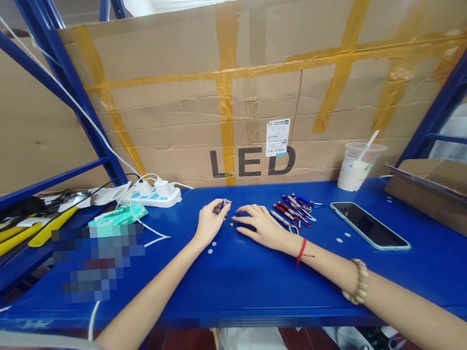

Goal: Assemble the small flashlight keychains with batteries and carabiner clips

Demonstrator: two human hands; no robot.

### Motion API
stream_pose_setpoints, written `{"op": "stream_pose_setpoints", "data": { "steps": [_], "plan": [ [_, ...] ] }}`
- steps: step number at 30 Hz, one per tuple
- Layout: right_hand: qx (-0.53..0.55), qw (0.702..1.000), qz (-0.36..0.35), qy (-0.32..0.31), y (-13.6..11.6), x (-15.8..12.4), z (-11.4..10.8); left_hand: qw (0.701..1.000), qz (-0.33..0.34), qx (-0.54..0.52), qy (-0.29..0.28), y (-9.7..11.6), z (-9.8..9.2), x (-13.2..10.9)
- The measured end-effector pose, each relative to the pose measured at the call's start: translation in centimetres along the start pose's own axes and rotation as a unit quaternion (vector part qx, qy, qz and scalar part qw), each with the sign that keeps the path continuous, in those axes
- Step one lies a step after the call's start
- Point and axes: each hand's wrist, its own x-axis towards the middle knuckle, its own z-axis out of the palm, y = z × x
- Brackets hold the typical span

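My left hand (211,222) is closed in a pinch around a small dark tube with a silvery end (224,203), mostly hidden by the fingers. Just to its right, my right hand (264,227) reaches over the blue tabletop with its fingers apart. Near those fingertips lies a small shiny round piece (232,224); a bluish bit beside them is too small to make out. Right of this hand, several slim keychain flashlights (290,209) in red, silver, purple and blue lie in a row, with carabiner clips. Two small white discs (212,247) rest below my left hand.
More white discs (343,237) lie by a phone (369,226) at right. Behind stand a plastic cup with a straw (354,168) and a cardboard box (441,196). At left are a power strip (158,197), loose white cables and a green packet (119,215).
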Motion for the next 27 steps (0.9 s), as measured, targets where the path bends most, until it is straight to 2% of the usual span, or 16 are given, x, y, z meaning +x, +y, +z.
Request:
{"op": "stream_pose_setpoints", "data": {
  "steps": [4,8,10,18,22,27],
  "plan": [
    [-0.006,0.999,-0.022,-0.033,-0.5,0.1,0.2,0.995,0.048,0.088,0.003,0.2,0.0,-0.2],
    [-0.003,1.000,-0.001,-0.015,0.0,0.1,0.1,0.966,0.128,0.220,-0.033,0.6,-0.1,-0.5],
    [0.001,1.000,0.007,-0.011,0.1,0.1,0.0,0.955,0.143,0.255,-0.047,0.8,-0.2,-0.7],
    [0.015,0.999,0.015,-0.026,-0.3,0.1,-0.5,0.940,0.132,0.309,-0.055,1.7,-0.5,-0.8],
    [0.028,0.999,0.035,-0.022,0.0,0.1,-0.4,0.930,0.148,0.327,-0.077,1.8,-0.5,-0.9],
    [0.046,0.999,0.023,-0.005,0.4,0.1,-0.1,0.923,0.173,0.333,-0.085,1.8,-0.4,-1.1]
  ]
}}
